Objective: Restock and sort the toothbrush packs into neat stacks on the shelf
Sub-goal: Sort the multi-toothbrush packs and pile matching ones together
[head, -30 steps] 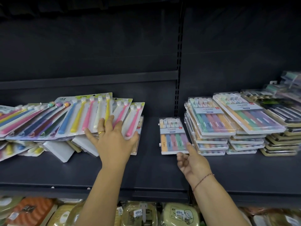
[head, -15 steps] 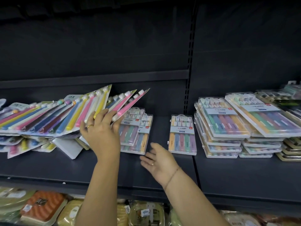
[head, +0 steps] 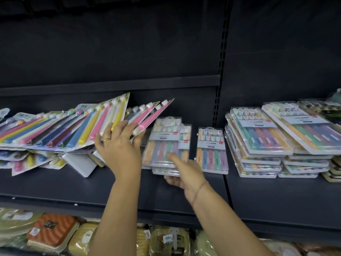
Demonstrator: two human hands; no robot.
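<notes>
Inside clear packs (head: 211,144), pastel toothbrushes (head: 210,159)

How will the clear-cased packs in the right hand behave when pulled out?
The clear-cased packs look rigid, so probably stiff and light. Their smooth cases sit offset, so they may slide apart in the right hand. The carded packs held up by the left hand could flop down.

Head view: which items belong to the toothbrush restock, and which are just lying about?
Job: left hand gripping the tilted carded packs; right hand pinching the small boxed stack; single boxed pack beside it; tall boxed stacks to the right; shelf.
Lying about: orange and yellow-green packaged goods below the shelf.
</notes>
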